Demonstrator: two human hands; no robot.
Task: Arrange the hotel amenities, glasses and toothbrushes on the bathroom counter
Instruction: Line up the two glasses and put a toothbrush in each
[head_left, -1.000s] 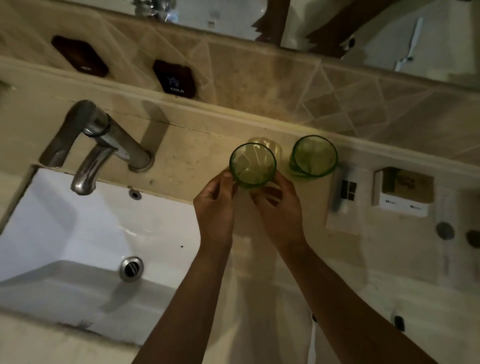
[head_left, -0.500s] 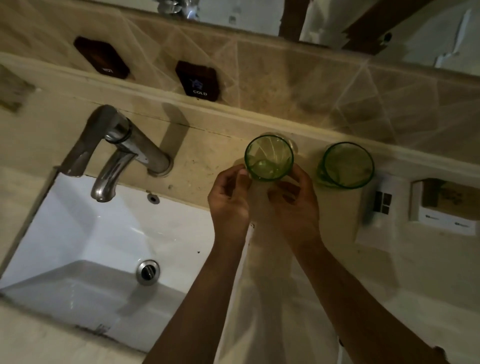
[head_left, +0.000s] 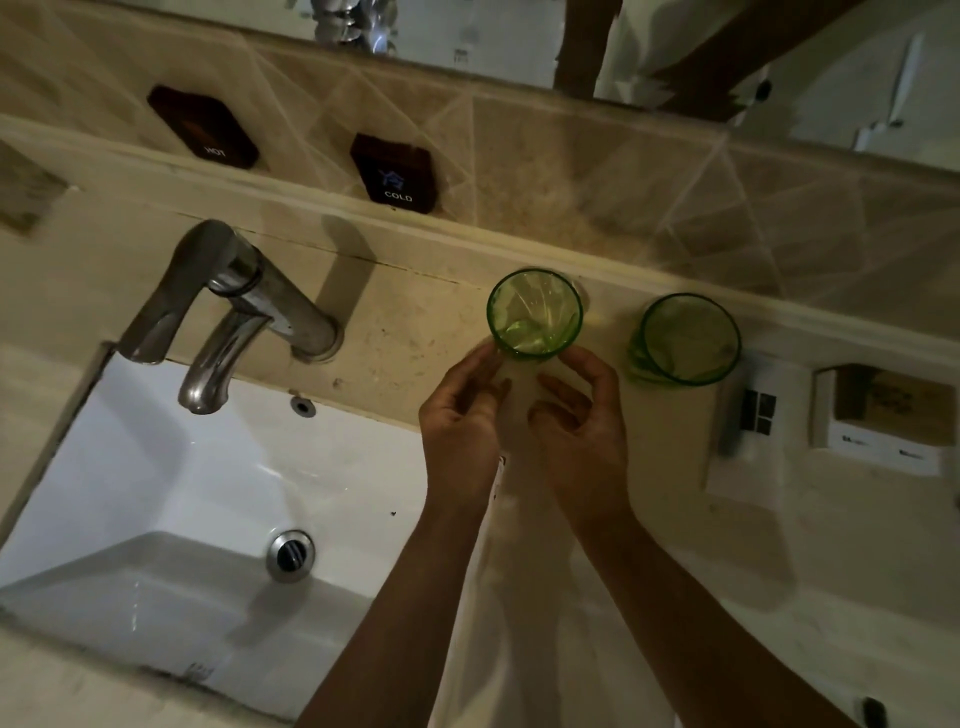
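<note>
Two green glasses stand upright on the beige counter (head_left: 415, 322), close to the back ledge. The left glass (head_left: 535, 314) is just beyond my fingertips. The right glass (head_left: 688, 338) stands about a hand's width to its right. My left hand (head_left: 462, 415) and right hand (head_left: 582, 421) hover side by side below the left glass. Their fingers are loosely curled and hold nothing, and the tips are at or just off the glass's near side. A white amenity packet (head_left: 753, 415) and a brown-and-white box (head_left: 883, 421) lie to the right. No toothbrush is visible.
A steel faucet (head_left: 234, 306) and a white sink (head_left: 208, 493) fill the left side. Dark HOT (head_left: 202, 127) and COLD (head_left: 392, 174) tags sit on the tiled wall under a mirror. A pale cloth (head_left: 519, 597) hangs below my forearms.
The left glass has gone back toward the ledge and now stands on the counter. Both hands have loosened from it and drawn slightly back.
</note>
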